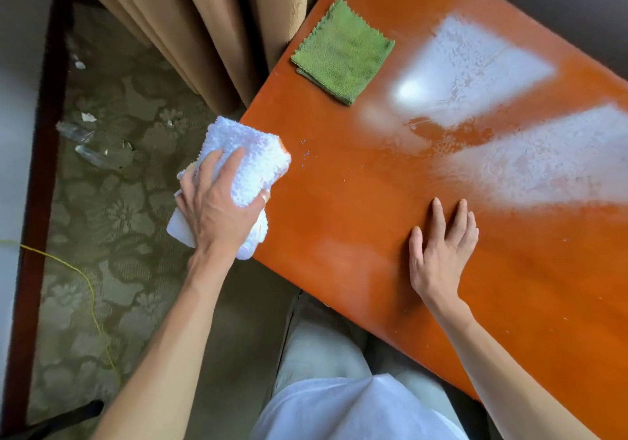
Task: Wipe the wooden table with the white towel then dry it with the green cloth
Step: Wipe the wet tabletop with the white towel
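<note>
The orange-brown wooden table [356, 208] fills the right half of the view, with bright window reflections and a few small droplets on its glossy top. My left hand [217, 208] grips the folded white towel [251, 161] at the table's left edge; the towel hangs partly past that edge. The green cloth [343, 50] lies folded flat near the table's far left corner, untouched. My right hand [441, 246] rests flat on the tabletop with fingers spread, holding nothing.
Tan curtains [204, 32] hang just left of the table's far end. A patterned carpet [112, 202] with scraps of litter and a thin yellow cord [86, 280] lies below on the left. My knees and white clothing sit at the near table edge.
</note>
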Action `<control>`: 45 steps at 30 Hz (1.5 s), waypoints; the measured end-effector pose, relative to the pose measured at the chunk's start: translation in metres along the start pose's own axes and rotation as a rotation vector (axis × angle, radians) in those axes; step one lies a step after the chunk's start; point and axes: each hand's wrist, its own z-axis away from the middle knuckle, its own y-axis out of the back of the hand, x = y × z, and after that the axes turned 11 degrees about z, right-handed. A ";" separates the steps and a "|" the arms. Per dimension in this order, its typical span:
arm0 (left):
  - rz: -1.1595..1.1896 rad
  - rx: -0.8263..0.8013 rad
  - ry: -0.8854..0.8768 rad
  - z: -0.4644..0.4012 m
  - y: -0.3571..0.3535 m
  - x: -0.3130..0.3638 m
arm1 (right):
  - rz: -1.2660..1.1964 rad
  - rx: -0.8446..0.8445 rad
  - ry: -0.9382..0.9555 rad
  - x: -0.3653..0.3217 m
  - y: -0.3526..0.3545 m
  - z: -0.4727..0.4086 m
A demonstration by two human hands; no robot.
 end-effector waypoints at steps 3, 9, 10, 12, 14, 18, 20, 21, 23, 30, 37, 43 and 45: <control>-0.045 0.020 0.014 0.008 -0.007 0.012 | -0.003 0.017 -0.014 -0.001 -0.001 0.000; -0.029 -0.004 -0.208 0.070 -0.045 0.064 | -0.101 0.013 -0.042 -0.003 0.003 -0.001; -0.027 -0.028 -0.249 0.081 -0.053 0.078 | -0.146 0.008 -0.052 -0.001 0.005 -0.001; 0.000 -0.093 -0.327 0.095 -0.068 0.104 | -0.224 -0.014 -0.078 0.002 0.007 -0.001; 0.024 -0.171 -0.396 0.099 -0.079 0.123 | -0.264 -0.018 -0.083 0.005 0.007 -0.001; 0.092 -0.244 -0.443 0.073 -0.086 0.132 | -0.282 -0.025 -0.073 0.007 0.006 -0.001; 0.100 -0.214 -0.415 0.055 -0.084 0.129 | -0.283 -0.041 -0.089 0.006 0.007 -0.001; 0.096 -0.184 -0.386 0.044 -0.082 0.127 | -0.286 -0.047 -0.096 0.005 0.008 -0.002; 0.087 -0.120 -0.314 0.021 -0.074 0.119 | -0.289 -0.042 -0.094 0.004 0.009 -0.002; 0.026 0.030 -0.031 -0.036 -0.025 0.052 | -0.287 -0.030 -0.071 0.005 0.008 -0.004; 0.127 0.148 0.223 -0.039 0.022 -0.035 | -0.277 -0.025 -0.066 0.006 0.007 -0.004; 0.400 0.286 0.464 -0.029 0.058 -0.074 | -0.287 -0.004 -0.054 0.007 0.006 -0.003; 0.352 0.312 0.371 -0.014 0.064 -0.066 | -0.283 0.006 -0.051 0.007 0.005 -0.002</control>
